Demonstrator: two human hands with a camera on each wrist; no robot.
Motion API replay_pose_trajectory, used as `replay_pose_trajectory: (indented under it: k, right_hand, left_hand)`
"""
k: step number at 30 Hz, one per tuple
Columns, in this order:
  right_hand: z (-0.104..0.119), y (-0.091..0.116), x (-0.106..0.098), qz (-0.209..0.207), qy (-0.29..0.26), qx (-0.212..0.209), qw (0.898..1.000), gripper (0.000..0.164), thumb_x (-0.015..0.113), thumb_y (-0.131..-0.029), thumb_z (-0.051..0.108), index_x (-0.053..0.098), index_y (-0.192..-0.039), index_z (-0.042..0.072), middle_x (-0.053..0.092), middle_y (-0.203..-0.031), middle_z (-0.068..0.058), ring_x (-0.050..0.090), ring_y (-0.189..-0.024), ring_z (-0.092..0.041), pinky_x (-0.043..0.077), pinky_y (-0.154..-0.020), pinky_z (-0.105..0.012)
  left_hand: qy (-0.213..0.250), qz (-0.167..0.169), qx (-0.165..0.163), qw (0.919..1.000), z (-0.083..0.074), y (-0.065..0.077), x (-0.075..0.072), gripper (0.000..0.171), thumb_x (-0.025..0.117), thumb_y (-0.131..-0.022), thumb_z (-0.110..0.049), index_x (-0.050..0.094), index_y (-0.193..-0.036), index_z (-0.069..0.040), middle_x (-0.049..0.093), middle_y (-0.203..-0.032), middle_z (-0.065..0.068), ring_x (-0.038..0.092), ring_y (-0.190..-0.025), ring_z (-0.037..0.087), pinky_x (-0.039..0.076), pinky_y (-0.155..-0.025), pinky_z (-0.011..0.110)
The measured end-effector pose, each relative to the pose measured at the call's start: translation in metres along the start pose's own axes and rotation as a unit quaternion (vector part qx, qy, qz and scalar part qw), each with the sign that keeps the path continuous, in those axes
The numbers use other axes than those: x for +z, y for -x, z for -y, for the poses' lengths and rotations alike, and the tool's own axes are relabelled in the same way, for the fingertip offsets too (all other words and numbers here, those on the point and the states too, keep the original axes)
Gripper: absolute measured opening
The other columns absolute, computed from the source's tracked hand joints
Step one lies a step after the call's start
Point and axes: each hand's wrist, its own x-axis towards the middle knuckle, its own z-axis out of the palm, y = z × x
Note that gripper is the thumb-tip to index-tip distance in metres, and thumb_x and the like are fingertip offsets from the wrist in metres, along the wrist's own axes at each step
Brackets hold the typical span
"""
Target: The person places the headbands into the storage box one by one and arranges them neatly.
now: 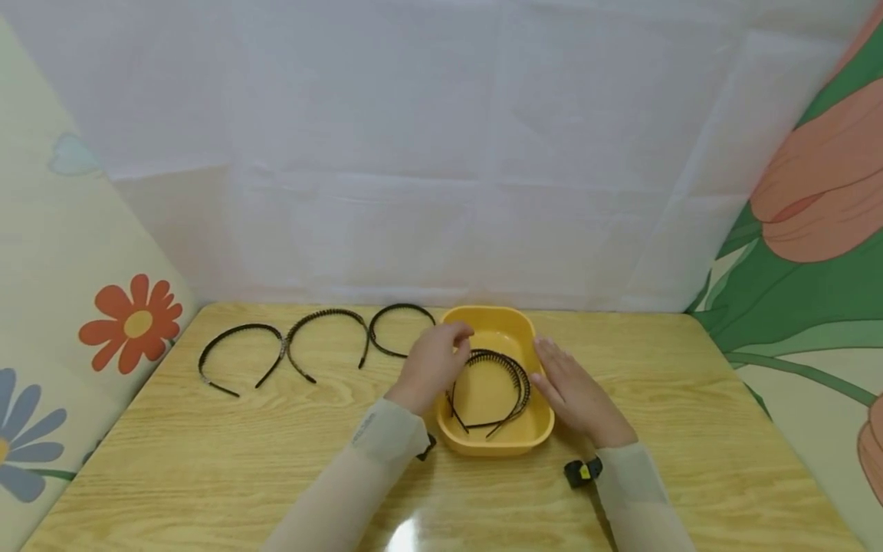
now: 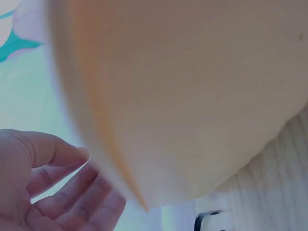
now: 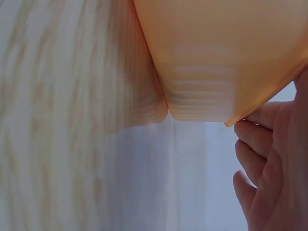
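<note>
White creased cloth (image 1: pixel 441 153) is hanging behind your pale wood-grain table (image 1: pixel 241 475). Between your two hands a yellow, rounded-rectangular plastic tub (image 1: pixel 493 449) is sitting, its long axis running away from you. Your left hand (image 1: pixel 429 369) is hovering at its left rim, fingers loosely curved, thumb standing apart; you aren't visibly holding anything there, though the tub wall is hiding some fingertips in the left wrist view. Your right hand (image 1: pixel 581 397) is lying along the opposite rim, nearly straight fingers touching the edge and gripping nothing.

Thin black toothed headbands (image 1: pixel 526 383), at least two, are lying overlapped inside the tub, nearer you and rightward of your left fingertips. Three black arched headbands (image 1: pixel 327 311) are forming a sideways row left of your left fingers, across the tub's long axis. The closest loop is lying just beside your left knuckles, so your left hand is being the nearer; the tub is separating your right from them.
</note>
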Motion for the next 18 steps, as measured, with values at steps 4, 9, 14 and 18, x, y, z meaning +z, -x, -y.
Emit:
replay_pose_trajectory:
  k: [4, 9, 14, 18]
  right_hand:
    - [-0.001, -0.001, 0.001, 0.003, -0.002, 0.004, 1.000, 0.062, 0.042, -0.110, 0.033, 0.023, -0.160, 0.001, 0.024, -0.164, -0.018, 0.023, -0.151, -0.035, 0.019, -0.122, -0.054]
    - [0.000, -0.001, 0.001, 0.001, -0.006, 0.003, 1.000, 0.062, 0.041, -0.110, 0.034, 0.022, -0.160, 0.001, 0.025, -0.164, -0.019, 0.023, -0.151, -0.035, 0.019, -0.122, -0.054]
    - [0.000, -0.001, 0.000, 0.001, -0.009, 0.002, 1.000, 0.062, 0.041, -0.110, 0.033, 0.022, -0.160, 0.000, 0.025, -0.164, -0.019, 0.022, -0.151, -0.035, 0.020, -0.122, -0.055]
    - [0.001, -0.001, 0.000, 0.001, -0.010, 0.002, 1.000, 0.062, 0.042, -0.110, 0.032, 0.022, -0.159, -0.001, 0.025, -0.164, -0.019, 0.023, -0.151, -0.036, 0.020, -0.122, -0.055]
  left_hand:
    - [0.018, -0.054, -0.021, 0.9982, 0.007, 0.004, -0.010, 0.027, 0.057, -0.103, -0.013, 0.069, -0.125, -0.004, 0.071, -0.115, 0.010, 0.066, -0.105, 0.025, 0.057, -0.086, 0.042]
    - [0.029, -0.128, -0.093, 0.9870, 0.025, 0.007, -0.022, 0.026, 0.056, -0.101, -0.015, 0.071, -0.119, -0.005, 0.073, -0.106, 0.011, 0.068, -0.091, 0.027, 0.057, -0.077, 0.044]
    - [0.047, -0.132, -0.163, 0.9767, 0.049, 0.011, -0.029, 0.029, 0.053, -0.100, -0.018, 0.068, -0.120, -0.003, 0.071, -0.110, 0.016, 0.069, -0.089, 0.030, 0.057, -0.074, 0.045]
    - [0.059, -0.119, -0.202, 0.9703, 0.066, 0.014, -0.032, 0.032, 0.053, -0.100, -0.019, 0.066, -0.122, 0.001, 0.070, -0.116, 0.020, 0.068, -0.097, 0.035, 0.056, -0.080, 0.048]
